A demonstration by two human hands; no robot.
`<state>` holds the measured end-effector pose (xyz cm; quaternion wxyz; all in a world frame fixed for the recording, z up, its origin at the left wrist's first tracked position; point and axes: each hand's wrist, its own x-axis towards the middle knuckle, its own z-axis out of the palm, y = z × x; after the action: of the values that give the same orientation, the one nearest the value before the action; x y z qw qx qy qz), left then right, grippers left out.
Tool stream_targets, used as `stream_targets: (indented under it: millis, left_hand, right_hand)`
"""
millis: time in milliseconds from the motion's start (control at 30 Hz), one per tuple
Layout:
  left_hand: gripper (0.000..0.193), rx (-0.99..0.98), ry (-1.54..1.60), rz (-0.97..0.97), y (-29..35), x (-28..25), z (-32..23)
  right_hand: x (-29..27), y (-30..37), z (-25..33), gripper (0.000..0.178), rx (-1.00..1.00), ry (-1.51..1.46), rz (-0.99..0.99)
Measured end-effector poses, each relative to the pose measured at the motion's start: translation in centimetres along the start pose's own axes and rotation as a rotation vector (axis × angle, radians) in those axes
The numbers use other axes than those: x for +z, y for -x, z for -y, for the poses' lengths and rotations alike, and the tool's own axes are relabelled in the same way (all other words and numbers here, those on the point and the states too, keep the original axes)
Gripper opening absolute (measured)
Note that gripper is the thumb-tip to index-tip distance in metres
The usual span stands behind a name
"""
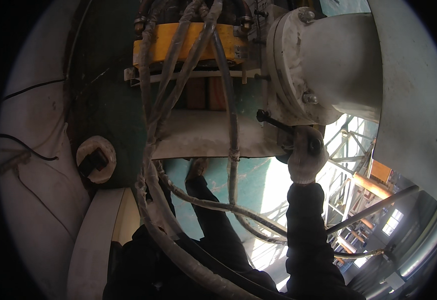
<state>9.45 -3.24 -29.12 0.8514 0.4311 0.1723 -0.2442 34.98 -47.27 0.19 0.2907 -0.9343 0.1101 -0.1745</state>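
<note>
My right hand [306, 157], in a whitish knit glove, is closed around a black wrench-like tool [278, 124]. One end of the tool points up and left past my fingers, beside the lower part of a grey bolted flange [282, 70]. Its contact with any bolt is hidden by the hand. From the flange a thick grey pipe [343, 60] runs right. Left of the hand lies a pale horizontal beam [198, 135]. My left hand does not show; dark clothing and hoses fill the lower left.
Several wrapped hoses [151, 145] hang down in front of me and curve right. Above is a yellow machine part [193, 42]. A round pale base with a dark block [96, 160] stands left on the green floor [251, 175]. Metal framework [348, 175] rises at the right.
</note>
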Motion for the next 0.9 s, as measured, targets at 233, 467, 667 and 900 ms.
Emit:
stream_targets:
  millis: [233, 467, 667, 900]
  left_hand:
    - [0.018, 0.031, 0.133, 0.024, -0.5, -0.3, 0.3]
    - [0.017, 0.046, 0.235, 0.051, 4.0, 0.0, 0.3]
    - [0.017, 0.081, 0.372, 0.058, 0.1, 0.4, 0.9]
    - [0.016, 0.111, 0.499, 0.107, 0.7, 0.2, -0.6]
  right_hand:
    - [3.5, -12.1, 1.0, 0.023, -0.22, 0.346, 0.351]
    - [15.3, -21.0, 4.4, 0.038, -0.097, 0.79, 0.826]
    - [0.9, -10.0, 2.6, 0.018, -0.038, 0.024, 0.161]
    - [-2.5, 1.7, 1.0, 0.012, -0.022, -0.069, -0.08]
